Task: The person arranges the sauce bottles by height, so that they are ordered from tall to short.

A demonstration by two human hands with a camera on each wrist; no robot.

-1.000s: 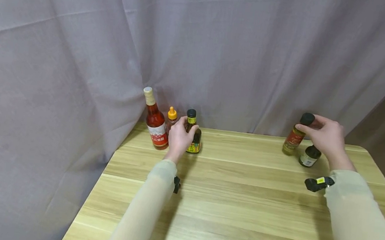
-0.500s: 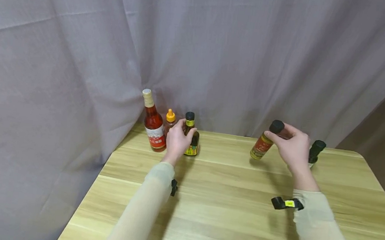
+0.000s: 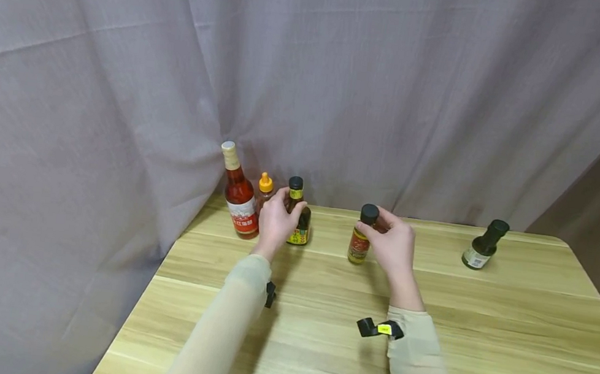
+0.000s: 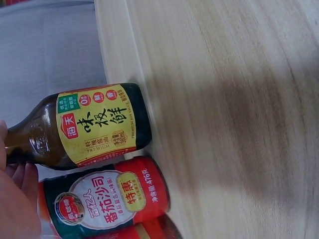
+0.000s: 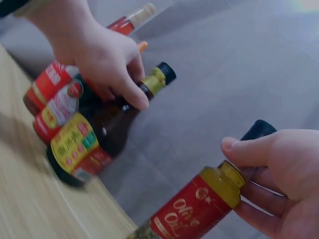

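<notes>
1. The right hand (image 3: 396, 244) holds an olive oil bottle (image 5: 194, 206) by its upper end, with the thumb on one side and the fingers on the other
2. The olive oil bottle is slim and see-through, filled with yellow-green oil, with a black cap and a red label reading "Olive Oil" in pale script; it is nearly upright near the table's back edge, and whether its base touches the wood cannot be told
3. The left hand (image 3: 276, 221) grips a soy sauce bottle (image 4: 99, 124) round the neck; this one is dark brown and upright, with a black cap and a yellow label reading "Premium Soy Sauce", standing to the left of the olive oil and apart from it
4. Just beside the soy sauce stands a tomato ketchup bottle (image 4: 104, 204) with a pointed yellow-orange cap, then a taller red vinegar bottle (image 3: 241, 202) with a cream top
5. Well apart, toward the right end, stands a small dark bottle (image 3: 480, 251) with a pale label
6. The table (image 3: 315, 349) has light, yellowish wood grain in long bands
7. A grey-mauve curtain (image 3: 344, 93) with soft folds and creases hangs behind and to the left; pale cream sleeves (image 3: 419, 361) cover both forearms
</notes>
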